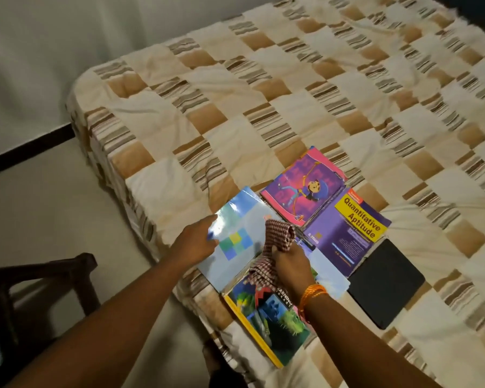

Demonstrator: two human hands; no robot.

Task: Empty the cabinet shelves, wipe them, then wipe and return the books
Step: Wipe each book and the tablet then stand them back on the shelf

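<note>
Hands meet over a spread of books at the near edge of the bed [263,88]. The right hand [290,266] is closed around a bunched checked cloth [277,238], whose red-and-white folds stick out beyond the knuckles and hang below the fist; an orange thread band [312,294] circles that wrist. The left hand [198,243] holds the left edge of a pale blue book [235,242], thumb on the glossy cover; the fingers beneath are hidden, so how far they curl I cannot tell. The cloth rests against this book's right side.

Under the right wrist lies a yellow-edged book [263,317] with a green and blue picture cover, partly tucked beneath the blue one. Just beyond the right hand sits a purple book [345,233] with "Quantitative Aptitude" on a yellow panel, and beyond that, touching it, a pink cartoon book [303,186]. To the right of the right hand, beside the purple book, lies a flat black case [387,281]. A light blue sheet [331,273] shows between hand and case.

Left of the left arm, on the floor, stands a dark wooden chair [25,278].
</note>
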